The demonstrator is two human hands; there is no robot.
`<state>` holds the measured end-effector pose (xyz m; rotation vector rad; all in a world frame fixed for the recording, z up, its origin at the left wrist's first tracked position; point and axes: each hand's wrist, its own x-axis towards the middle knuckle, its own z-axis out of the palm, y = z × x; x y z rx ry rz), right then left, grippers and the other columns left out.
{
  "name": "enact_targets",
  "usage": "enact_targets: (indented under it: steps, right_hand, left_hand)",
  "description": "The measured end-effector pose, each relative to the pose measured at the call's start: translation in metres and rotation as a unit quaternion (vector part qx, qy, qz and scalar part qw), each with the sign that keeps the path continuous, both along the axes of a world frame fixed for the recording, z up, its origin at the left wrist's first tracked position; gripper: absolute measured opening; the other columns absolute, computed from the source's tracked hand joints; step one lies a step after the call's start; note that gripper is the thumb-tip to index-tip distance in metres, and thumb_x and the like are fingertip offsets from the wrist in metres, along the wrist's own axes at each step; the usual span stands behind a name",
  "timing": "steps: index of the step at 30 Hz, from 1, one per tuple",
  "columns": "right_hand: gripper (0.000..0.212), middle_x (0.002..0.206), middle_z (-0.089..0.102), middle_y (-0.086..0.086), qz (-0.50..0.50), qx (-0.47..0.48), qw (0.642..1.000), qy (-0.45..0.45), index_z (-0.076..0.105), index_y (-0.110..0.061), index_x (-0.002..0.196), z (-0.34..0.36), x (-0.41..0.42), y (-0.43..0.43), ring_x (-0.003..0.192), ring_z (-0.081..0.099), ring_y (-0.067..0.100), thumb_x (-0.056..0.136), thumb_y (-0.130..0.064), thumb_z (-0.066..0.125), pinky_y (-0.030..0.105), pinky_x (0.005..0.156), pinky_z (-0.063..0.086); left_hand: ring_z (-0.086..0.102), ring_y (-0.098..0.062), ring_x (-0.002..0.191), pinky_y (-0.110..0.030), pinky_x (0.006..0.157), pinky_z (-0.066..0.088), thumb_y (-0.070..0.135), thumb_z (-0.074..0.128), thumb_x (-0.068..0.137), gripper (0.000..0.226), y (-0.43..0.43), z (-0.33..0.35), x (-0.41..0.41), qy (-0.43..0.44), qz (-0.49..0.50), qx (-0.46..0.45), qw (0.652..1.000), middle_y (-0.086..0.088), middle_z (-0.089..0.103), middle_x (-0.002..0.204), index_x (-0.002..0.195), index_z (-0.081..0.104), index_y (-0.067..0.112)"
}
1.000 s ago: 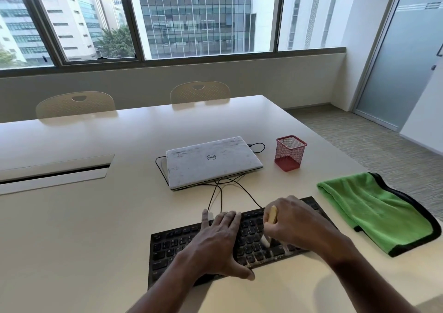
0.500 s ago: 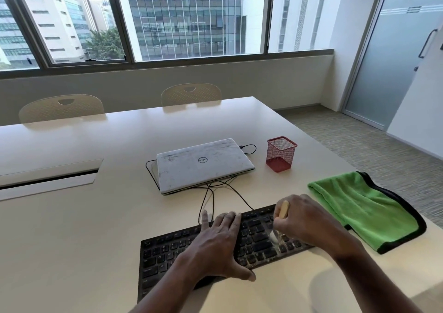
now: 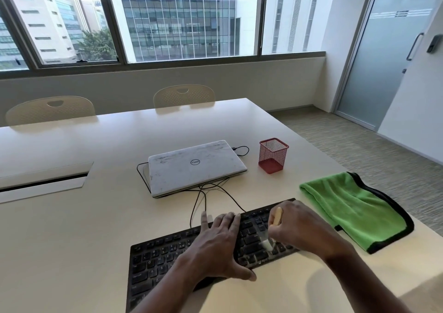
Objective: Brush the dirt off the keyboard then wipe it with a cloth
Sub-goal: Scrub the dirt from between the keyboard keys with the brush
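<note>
Gripping brush (image 3: 277, 216) on keyboard (image 3: 163, 260): right hand (image 3: 299, 227) | red mesh cup (image 3: 273, 155) beside laptop (image 3: 195, 166)

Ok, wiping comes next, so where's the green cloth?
In the head view the green cloth lies by the right edge of the table, just right of the keyboard and the right hand.

Left grip (image 3: 219, 243) flat, palm down on black plastic keyboard (image 3: 158, 262), fingers straight, thumb spread to near side, bare forearm reaching in from below, right grip (image 3: 299, 229) curled round small tan-handled brush (image 3: 278, 215), knuckles up, forearm angled in from lower right
</note>
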<state>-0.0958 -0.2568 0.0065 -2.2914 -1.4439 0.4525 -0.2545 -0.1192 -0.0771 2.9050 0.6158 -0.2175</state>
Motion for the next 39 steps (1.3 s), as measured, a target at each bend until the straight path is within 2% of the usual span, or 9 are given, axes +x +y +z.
enact_targets:
  steps: [5, 10, 15, 17, 21, 25, 29, 34, 39]
  right_hand:
    - [0.015, 0.061, 0.07, -0.004, -0.009, 0.047, 0.998, 0.027, 0.072, -0.02, 0.071, -0.003, 0.001, -0.001, 0.049, 0.059, 0.001, 0.085, -0.023, 0.067, 0.016, 0.048, 0.044]
    - [0.016, 0.064, 0.071, 0.004, 0.019, 0.009, 0.999, 0.028, 0.072, -0.014, 0.067, -0.001, 0.002, -0.003, 0.045, 0.05, 0.002, 0.079, -0.023, 0.066, 0.018, 0.047, 0.041]
    - [0.014, 0.066, 0.072, -0.004, -0.001, 0.063, 0.998, 0.028, 0.075, -0.022, 0.078, -0.001, 0.007, 0.005, 0.056, 0.064, 0.006, 0.088, -0.028, 0.068, 0.02, 0.052, 0.048]
    - [0.015, 0.066, 0.072, -0.003, -0.001, 0.047, 0.998, 0.029, 0.076, -0.02, 0.079, -0.004, 0.007, 0.007, 0.054, 0.061, 0.005, 0.088, -0.028, 0.067, 0.021, 0.052, 0.047]
    - [0.017, 0.062, 0.071, 0.003, 0.008, 0.0, 0.999, 0.047, 0.074, -0.014, 0.066, -0.004, 0.007, 0.003, 0.045, 0.05, 0.005, 0.078, -0.025, 0.065, 0.024, 0.047, 0.043]
    - [0.019, 0.064, 0.072, 0.004, 0.007, 0.03, 0.998, 0.052, 0.072, -0.014, 0.067, -0.002, 0.008, 0.001, 0.045, 0.051, 0.004, 0.082, -0.022, 0.064, 0.023, 0.047, 0.043]
    - [0.021, 0.064, 0.07, 0.009, 0.024, -0.014, 0.998, 0.056, 0.07, -0.006, 0.067, -0.001, 0.007, -0.005, 0.045, 0.052, 0.009, 0.075, -0.025, 0.062, 0.034, 0.051, 0.051]
    - [0.015, 0.06, 0.07, -0.003, -0.013, 0.052, 0.997, 0.047, 0.073, -0.019, 0.069, 0.009, 0.005, 0.001, 0.045, 0.055, 0.003, 0.081, -0.022, 0.066, 0.02, 0.044, 0.043]
    - [0.01, 0.068, 0.071, -0.006, 0.065, 0.038, 0.994, 0.082, 0.074, -0.027, 0.08, 0.007, -0.022, 0.007, 0.057, 0.062, 0.0, 0.089, -0.025, 0.069, 0.014, 0.053, 0.047]
  left_hand:
    - [-0.004, -0.024, 0.156, -0.06, 0.119, -0.02, 0.089, 0.058, 0.072, 0.137, -0.001, 0.002, 0.001, 0.007, 0.002, 0.0, 1.0, -0.009, -0.003, 0.171, 0.16, -0.012, 0.011]
    - [-0.005, -0.024, 0.156, -0.06, 0.119, -0.02, 0.088, 0.059, 0.073, 0.136, -0.002, 0.002, 0.003, 0.01, 0.004, -0.006, 1.0, -0.009, -0.004, 0.171, 0.16, -0.012, 0.011]
    - [-0.005, -0.024, 0.156, -0.059, 0.118, -0.021, 0.088, 0.058, 0.073, 0.135, -0.002, 0.002, 0.004, 0.008, 0.006, -0.004, 1.0, -0.008, -0.003, 0.171, 0.161, -0.012, 0.012]
    - [-0.005, -0.024, 0.157, -0.057, 0.116, -0.022, 0.088, 0.058, 0.073, 0.135, -0.003, 0.003, 0.005, 0.01, 0.007, -0.003, 1.0, -0.009, -0.004, 0.171, 0.16, -0.013, 0.012]
    - [-0.005, -0.024, 0.156, -0.056, 0.114, -0.024, 0.087, 0.058, 0.074, 0.135, -0.004, 0.004, 0.005, 0.008, 0.008, 0.0, 1.0, -0.009, -0.003, 0.171, 0.16, -0.012, 0.011]
    - [-0.005, -0.024, 0.156, -0.054, 0.112, -0.026, 0.088, 0.058, 0.074, 0.136, -0.004, 0.002, 0.004, 0.005, 0.009, -0.001, 1.0, -0.008, -0.003, 0.171, 0.16, -0.013, 0.011]
    - [-0.005, -0.023, 0.156, -0.057, 0.116, -0.023, 0.088, 0.059, 0.073, 0.136, -0.004, 0.002, 0.005, 0.007, 0.011, -0.002, 1.0, -0.008, -0.003, 0.171, 0.16, -0.013, 0.012]
    - [-0.002, -0.022, 0.156, -0.059, 0.117, -0.021, 0.09, 0.059, 0.069, 0.139, 0.002, 0.0, -0.002, 0.007, 0.015, -0.004, 1.0, -0.005, -0.001, 0.171, 0.161, -0.013, 0.016]
    - [-0.006, -0.023, 0.156, -0.064, 0.12, -0.014, 0.087, 0.063, 0.07, 0.138, 0.007, 0.003, -0.021, 0.029, 0.03, -0.015, 0.999, -0.005, -0.005, 0.171, 0.16, -0.017, 0.018]
